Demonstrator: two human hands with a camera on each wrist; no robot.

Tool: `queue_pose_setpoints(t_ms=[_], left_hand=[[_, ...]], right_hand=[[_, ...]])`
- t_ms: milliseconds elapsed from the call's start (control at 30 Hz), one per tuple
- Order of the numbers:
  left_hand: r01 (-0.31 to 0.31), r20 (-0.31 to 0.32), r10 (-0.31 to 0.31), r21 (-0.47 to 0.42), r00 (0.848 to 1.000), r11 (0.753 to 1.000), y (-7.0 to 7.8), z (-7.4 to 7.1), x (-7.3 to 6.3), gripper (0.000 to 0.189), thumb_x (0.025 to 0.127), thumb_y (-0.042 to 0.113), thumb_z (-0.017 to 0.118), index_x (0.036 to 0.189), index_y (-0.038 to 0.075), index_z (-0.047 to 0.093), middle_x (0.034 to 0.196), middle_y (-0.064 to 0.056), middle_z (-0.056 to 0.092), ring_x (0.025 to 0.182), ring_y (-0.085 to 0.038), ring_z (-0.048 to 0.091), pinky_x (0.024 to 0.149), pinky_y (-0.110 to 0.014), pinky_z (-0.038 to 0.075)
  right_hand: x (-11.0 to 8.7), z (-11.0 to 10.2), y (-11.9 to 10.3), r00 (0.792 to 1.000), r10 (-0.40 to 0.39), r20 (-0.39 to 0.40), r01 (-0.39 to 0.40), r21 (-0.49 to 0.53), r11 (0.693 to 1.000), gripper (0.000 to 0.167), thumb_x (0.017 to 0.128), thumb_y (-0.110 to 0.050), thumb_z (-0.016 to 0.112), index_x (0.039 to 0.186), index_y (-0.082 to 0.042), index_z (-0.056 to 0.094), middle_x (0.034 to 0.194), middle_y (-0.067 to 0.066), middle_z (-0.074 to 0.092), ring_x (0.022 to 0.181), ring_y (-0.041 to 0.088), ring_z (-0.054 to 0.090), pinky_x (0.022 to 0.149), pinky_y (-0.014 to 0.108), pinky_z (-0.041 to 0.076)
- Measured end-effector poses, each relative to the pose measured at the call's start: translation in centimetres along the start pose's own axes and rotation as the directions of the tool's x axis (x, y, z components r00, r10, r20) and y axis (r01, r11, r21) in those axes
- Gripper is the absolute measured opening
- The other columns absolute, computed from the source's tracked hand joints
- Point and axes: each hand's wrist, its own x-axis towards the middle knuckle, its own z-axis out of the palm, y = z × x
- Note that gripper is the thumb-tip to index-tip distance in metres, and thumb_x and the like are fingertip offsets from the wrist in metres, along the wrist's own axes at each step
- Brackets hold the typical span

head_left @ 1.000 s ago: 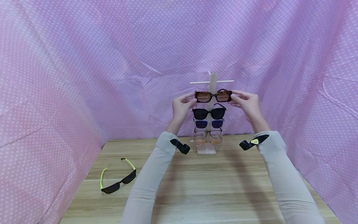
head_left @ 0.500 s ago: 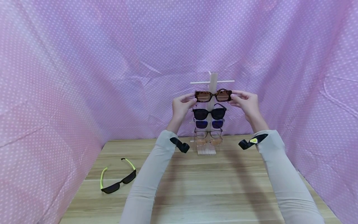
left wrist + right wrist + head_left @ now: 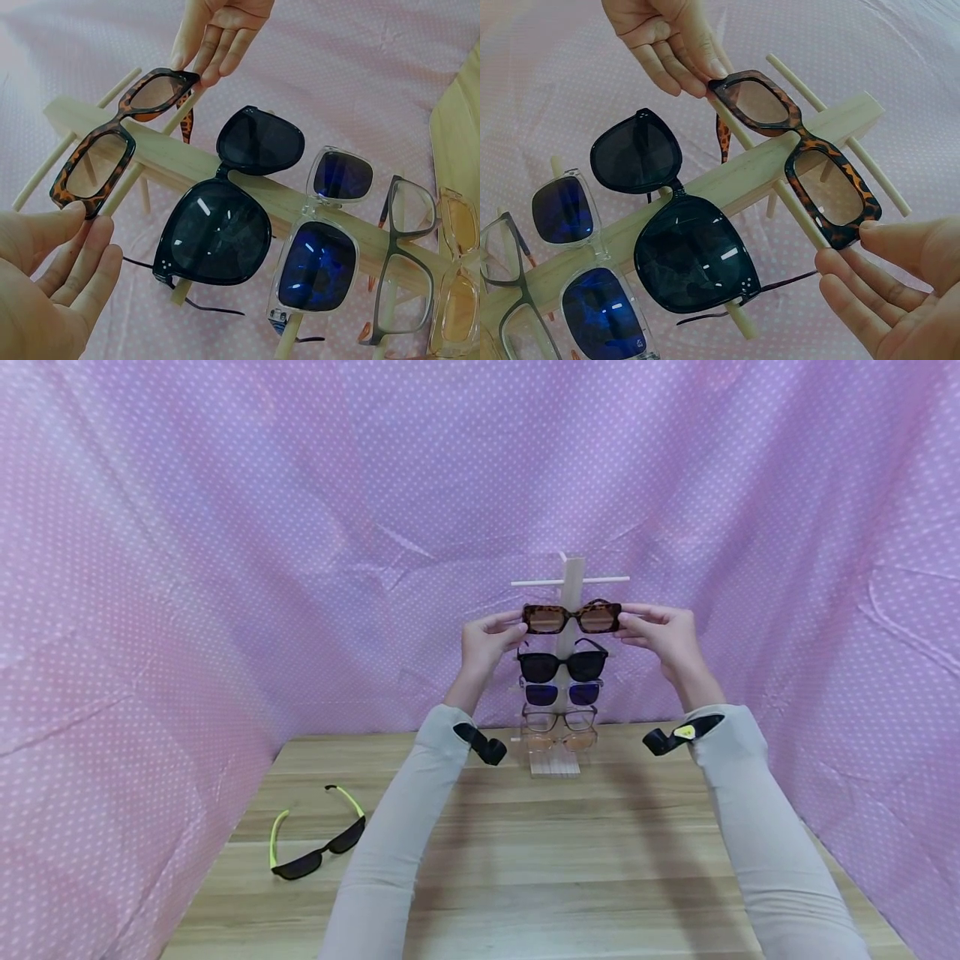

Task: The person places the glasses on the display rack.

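Rectangular tortoiseshell sunglasses [image 3: 546,620] with brown lenses sit across the wooden display stand [image 3: 573,573], just below its top crossbar. My left hand [image 3: 483,650] pinches their left corner between thumb and fingers. At the opposite corner, my right hand [image 3: 669,639] pinches them the same way. Both wrist views show the frame lying over a pair of pegs, with the fingertips right by the peg ends. Directly below on the stand hang large black sunglasses [image 3: 214,232], then clear-framed sunglasses with blue lenses [image 3: 319,262].
Lower on the stand are grey-framed eyeglasses [image 3: 540,721] and orange-tinted glasses [image 3: 579,741]. Black sunglasses with yellow-green temples [image 3: 302,865] lie unfolded at the left of the wooden table [image 3: 555,868]. A pink dotted cloth [image 3: 375,485] hangs behind and at both sides.
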Motion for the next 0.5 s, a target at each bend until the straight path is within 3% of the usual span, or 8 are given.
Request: queue_pose_setpoints(t_ms=[500], left_hand=[[0.037, 0.015, -0.037, -0.030, 0.999, 0.999, -0.09, -0.12, 0.28, 0.029, 0.090, -0.001, 0.075, 0.119, -0.005, 0.072, 0.111, -0.029, 0.072, 0.106, -0.046, 0.069, 0.084, -0.032, 0.063]], right_hand=[[0.14, -0.10, -0.08, 0.999, 0.045, -0.022, -0.045, -0.026, 0.999, 0.017, 0.094, -0.003, 0.071, 0.109, -0.004, 0.077, 0.081, -0.002, 0.079, 0.070, 0.014, 0.076, 0.073, 0.026, 0.063]])
